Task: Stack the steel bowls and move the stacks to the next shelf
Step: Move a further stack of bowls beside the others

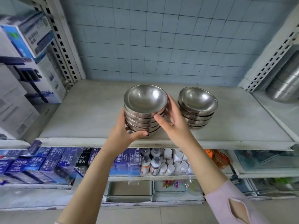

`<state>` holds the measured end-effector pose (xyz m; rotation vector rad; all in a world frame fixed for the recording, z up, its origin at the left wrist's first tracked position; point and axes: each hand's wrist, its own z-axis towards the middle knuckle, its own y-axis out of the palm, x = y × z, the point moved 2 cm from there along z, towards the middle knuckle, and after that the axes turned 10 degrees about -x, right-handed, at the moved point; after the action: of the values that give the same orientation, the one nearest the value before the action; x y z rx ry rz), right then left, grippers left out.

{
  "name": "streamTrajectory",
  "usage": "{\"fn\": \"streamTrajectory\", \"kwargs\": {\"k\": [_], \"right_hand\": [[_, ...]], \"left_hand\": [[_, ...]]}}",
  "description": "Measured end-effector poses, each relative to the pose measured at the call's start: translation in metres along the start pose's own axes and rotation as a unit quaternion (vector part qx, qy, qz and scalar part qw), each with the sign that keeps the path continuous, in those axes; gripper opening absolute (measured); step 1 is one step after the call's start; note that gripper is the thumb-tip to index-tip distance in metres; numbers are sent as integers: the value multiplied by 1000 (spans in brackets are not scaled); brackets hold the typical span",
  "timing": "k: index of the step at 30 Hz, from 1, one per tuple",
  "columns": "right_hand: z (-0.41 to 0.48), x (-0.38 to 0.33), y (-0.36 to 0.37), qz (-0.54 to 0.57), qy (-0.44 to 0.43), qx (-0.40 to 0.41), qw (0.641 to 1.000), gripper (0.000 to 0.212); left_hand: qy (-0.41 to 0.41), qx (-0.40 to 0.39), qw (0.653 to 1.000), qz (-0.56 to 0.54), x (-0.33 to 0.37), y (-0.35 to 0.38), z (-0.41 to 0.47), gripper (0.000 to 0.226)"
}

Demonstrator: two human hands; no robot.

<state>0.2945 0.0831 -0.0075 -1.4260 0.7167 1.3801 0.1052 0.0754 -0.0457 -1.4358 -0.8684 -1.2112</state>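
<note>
A stack of several steel bowls (145,101) sits near the front middle of the grey shelf (84,117). My left hand (127,131) cups its lower left side, thumb under the bottom bowl. My right hand (174,120) presses against the stack's right side, thumb on the upper rims. A second, shorter stack of steel bowls (198,101) stands on the shelf just to the right, apart from my right hand.
White cartons (27,65) fill the shelf bay to the left behind a slotted upright (64,46). Large steel pots (286,84) stand in the right bay. Below are blue boxes (48,164), white bottles (163,162) and trays (129,189).
</note>
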Motion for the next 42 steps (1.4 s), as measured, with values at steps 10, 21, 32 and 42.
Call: {"fn": "streamTrajectory", "kwargs": {"k": [10, 21, 32, 42], "right_hand": [[2, 5, -8, 6, 13, 38, 999, 72], [-21, -22, 4, 19, -3, 35, 999, 82], [-127, -71, -39, 63, -53, 100, 992, 82], [-251, -78, -183, 13, -45, 218, 975, 90]], "left_hand": [[7, -1, 1000, 7, -5, -1, 1, 109], [40, 7, 999, -11, 15, -3, -26, 108], [113, -26, 993, -36, 80, 63, -82, 105], [148, -132, 978, -64, 141, 237, -59, 100]]}}
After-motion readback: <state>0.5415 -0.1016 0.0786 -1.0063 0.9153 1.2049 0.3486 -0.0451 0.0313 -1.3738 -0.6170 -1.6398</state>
